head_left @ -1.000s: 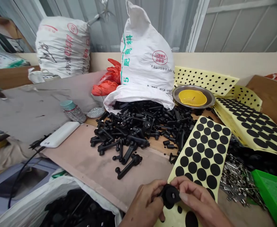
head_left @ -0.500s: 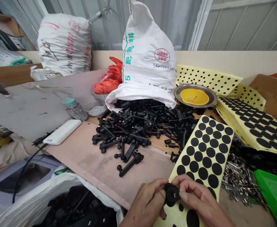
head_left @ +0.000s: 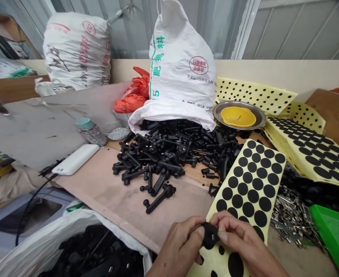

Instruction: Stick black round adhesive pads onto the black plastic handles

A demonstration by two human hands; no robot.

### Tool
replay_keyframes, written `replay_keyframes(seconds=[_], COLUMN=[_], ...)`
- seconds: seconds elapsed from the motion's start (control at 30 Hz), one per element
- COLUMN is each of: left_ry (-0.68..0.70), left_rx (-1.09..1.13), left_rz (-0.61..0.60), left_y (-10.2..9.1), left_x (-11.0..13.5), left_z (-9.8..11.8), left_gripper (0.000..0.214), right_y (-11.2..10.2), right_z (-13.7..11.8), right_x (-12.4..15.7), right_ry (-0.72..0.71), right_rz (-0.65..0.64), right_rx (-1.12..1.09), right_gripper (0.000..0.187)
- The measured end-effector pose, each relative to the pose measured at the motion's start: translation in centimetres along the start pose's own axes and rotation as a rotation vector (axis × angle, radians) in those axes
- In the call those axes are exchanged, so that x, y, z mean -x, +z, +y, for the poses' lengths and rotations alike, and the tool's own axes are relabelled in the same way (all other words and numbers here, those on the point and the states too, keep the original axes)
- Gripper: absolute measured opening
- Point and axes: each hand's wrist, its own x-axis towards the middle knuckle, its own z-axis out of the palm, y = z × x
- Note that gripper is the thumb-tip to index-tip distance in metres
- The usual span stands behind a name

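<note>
Between both hands is a round black plastic part [head_left: 209,235] with a small metal piece showing in its face. My left hand [head_left: 181,244] pinches it from the left, the thumb pressed on its face. From the right, my right hand [head_left: 237,236] grips its edge with thumb and fingers. Beneath them lies a yellow sheet of round black stickers [head_left: 248,192], with bare spots near my hands. Past the hands, a heap of black plastic crank-shaped parts [head_left: 163,154] spills from a white woven sack [head_left: 183,73].
At lower left, a white sack [head_left: 140,246] holds more black parts. Small metal pieces [head_left: 292,219] lie right, beside a green tray [head_left: 334,231]. A steel bowl [head_left: 262,120] holds a yellow basket [head_left: 239,116]. A white power bank [head_left: 77,159] and a jar [head_left: 90,132] stand left.
My left thumb has shifted up onto the face of the round black part. Both hands keep hold of it in nearly the same place; the view has tilted slightly.
</note>
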Motion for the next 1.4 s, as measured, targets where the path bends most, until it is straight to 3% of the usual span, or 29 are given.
replay_keyframes(seconds=[0.27, 0.53, 0.67, 0.93, 1.4], left_ry=[-0.062, -0.022, 0.041, 0.129, 0.115], left_rx=[0.174, 0.258, 0.147, -0.152, -0.044], left_rz=[-0.06, -0.108, -0.097, -0.006, -0.048], left_y=[-0.4, 0.2, 0.2, 0.0, 0.0], left_x=[-0.1, -1.0, -0.9, -0.2, 0.1], left_z=[0.1, -2.9, -3.1, -1.0, -1.8], left_gripper=[0.038, 0.029, 0.027, 0.03, 0.027], right_y=[0.3, 0.5, 0.6, 0.9, 1.1], right_z=[-0.3, -0.5, -0.4, -0.3, -0.4], right_x=[0.0, -0.1, 0.1, 0.3, 0.4], right_ry=[0.043, 0.109, 0.106, 0.128, 0.11], right_rz=[-0.017, -0.034, -0.036, 0.009, -0.004], right_rx=[-0.078, -0.197, -0.175, -0.194, -0.227], right_gripper=[0.018, 0.014, 0.016, 0.021, 0.017])
